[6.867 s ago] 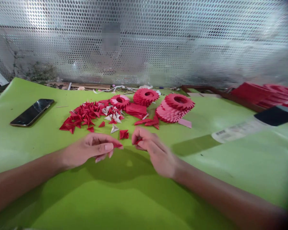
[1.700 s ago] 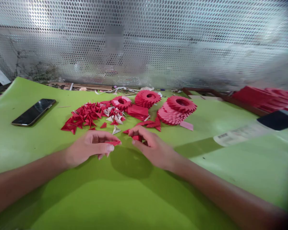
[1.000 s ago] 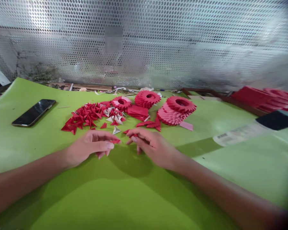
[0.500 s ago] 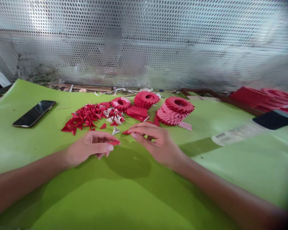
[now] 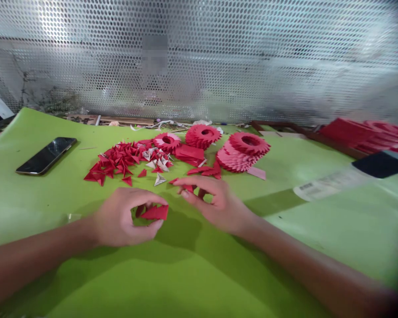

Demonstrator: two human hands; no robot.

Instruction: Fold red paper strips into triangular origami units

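My left hand (image 5: 126, 218) is closed around a small strip of joined red folded paper pieces (image 5: 155, 213), its thumb below and fingers above. To the right, my right hand (image 5: 212, 198) pinches a red folded paper piece (image 5: 188, 188) between thumb and fingertips, partly hidden by the fingers. The two hands are a short gap apart. Just beyond them a patterned white paper triangle (image 5: 159, 179) and a red triangle (image 5: 142, 173) lie on the green sheet. Farther left is a heap of red folded triangles (image 5: 119, 160), with white patterned ones (image 5: 159, 161) at its right side.
Behind the hands stand a pink-and-red paper ring stack (image 5: 240, 152), a red ring (image 5: 203, 137), a smaller ring (image 5: 166, 141) and red paper slips (image 5: 189, 154). A phone (image 5: 46, 156) lies left. On the right are a clear bottle-like container (image 5: 328, 182) and a red stack (image 5: 354, 134).
My left hand has drawn slightly down and turned, showing more of the red strip. My right hand's fingers have curled around a red piece and uncovered red paper behind them.
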